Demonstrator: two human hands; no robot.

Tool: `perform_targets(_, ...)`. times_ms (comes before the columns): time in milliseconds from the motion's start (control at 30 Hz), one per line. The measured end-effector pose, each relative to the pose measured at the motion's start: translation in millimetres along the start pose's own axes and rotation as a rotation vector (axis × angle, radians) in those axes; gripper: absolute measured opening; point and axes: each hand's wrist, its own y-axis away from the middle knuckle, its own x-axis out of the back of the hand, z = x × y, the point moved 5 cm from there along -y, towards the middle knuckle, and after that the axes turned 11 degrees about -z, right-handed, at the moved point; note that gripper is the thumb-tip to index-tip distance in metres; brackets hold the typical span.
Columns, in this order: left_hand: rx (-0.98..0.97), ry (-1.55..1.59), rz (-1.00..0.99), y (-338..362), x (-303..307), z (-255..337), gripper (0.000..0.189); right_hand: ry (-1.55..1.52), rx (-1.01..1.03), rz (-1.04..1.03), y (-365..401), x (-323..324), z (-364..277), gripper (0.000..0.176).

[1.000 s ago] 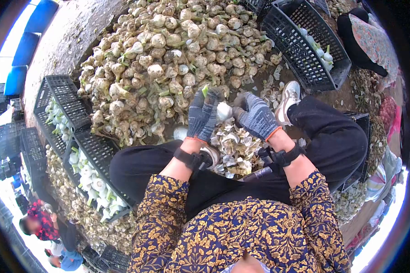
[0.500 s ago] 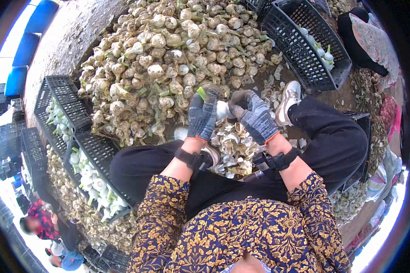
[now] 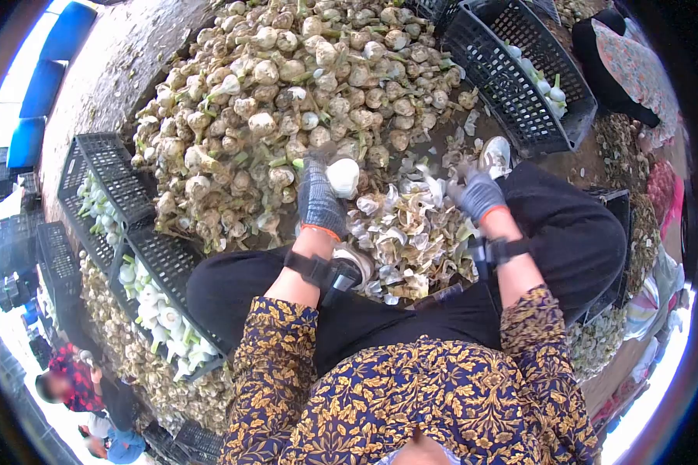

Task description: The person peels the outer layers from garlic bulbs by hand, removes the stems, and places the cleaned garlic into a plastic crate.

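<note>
My left hand point(image 3: 320, 194), in a grey glove, is closed on a peeled white garlic bulb point(image 3: 343, 178) whose green stem pokes out at the hand's left. To the right, my right hand point(image 3: 477, 192), gloved too, is apart from the bulb, and its fingers are smeared by motion. Below and between the hands lies a heap of papery garlic skins point(image 3: 407, 240). Just beyond my left hand spreads a large pile of unpeeled garlic point(image 3: 287, 85).
Black crates with white bulbs stand at the left point(image 3: 163, 267) and upper right point(image 3: 512, 85). My shoes point(image 3: 495, 157) flank the skins. Another person point(image 3: 632, 74) is at the upper right; a person in a red checked top point(image 3: 74, 377) is at the lower left.
The hands have moved apart. My left hand has shifted left with the bulb, now showing whole and white; my right hand has swung right, away from it.
</note>
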Motion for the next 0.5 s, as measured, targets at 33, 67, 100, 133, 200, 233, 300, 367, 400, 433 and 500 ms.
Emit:
perform_targets(33, -0.053, -0.027, 0.009, -3, 2, 1, 0.039, 0.573, 0.118, 0.264, 5, 4, -5, 0.040)
perform_targets(67, -0.019, -0.119, 0.097, 3, 1, 4, 0.037, 1.150, 0.230, 0.521, 11, -2, -14, 0.042)
perform_targets(100, -0.013, -0.116, 0.099, 6, 0, 1, 0.037, 0.992, 0.247, 0.443, 3, -13, -12, 0.038)
perform_targets(133, -0.081, -0.309, 0.092, 9, -4, 3, 0.037, 0.844, 0.366, 0.279, -15, -21, 8, 0.034)
perform_targets(200, -0.264, -0.600, -0.010, 4, -8, -3, 0.040, -0.027, 0.212, -0.036, -22, -49, 13, 0.034)
perform_targets(233, -0.419, -0.834, -0.158, 4, -16, -4, 0.037, -0.741, -0.077, -0.194, -7, -91, -4, 0.038)
perform_targets(300, -0.286, -0.736, -0.337, 23, -37, -12, 0.030, -1.044, -0.203, -0.390, -10, -126, -20, 0.045)
perform_targets(367, -0.355, -1.059, -0.337, 26, -43, -11, 0.033, -0.934, -0.173, -0.237, -23, -110, -17, 0.048)
perform_targets(400, -0.284, -0.836, -0.355, 34, -54, -3, 0.035, -1.030, -0.101, -0.200, -42, -89, -10, 0.046)
perform_targets(433, -0.214, -0.612, -0.367, 35, -59, -2, 0.037, -1.124, -0.028, -0.163, -60, -62, -6, 0.045)
perform_targets(500, -0.298, -0.574, -0.355, 25, -43, -4, 0.039, -1.183, 0.174, -0.127, -56, -7, -55, 0.049)
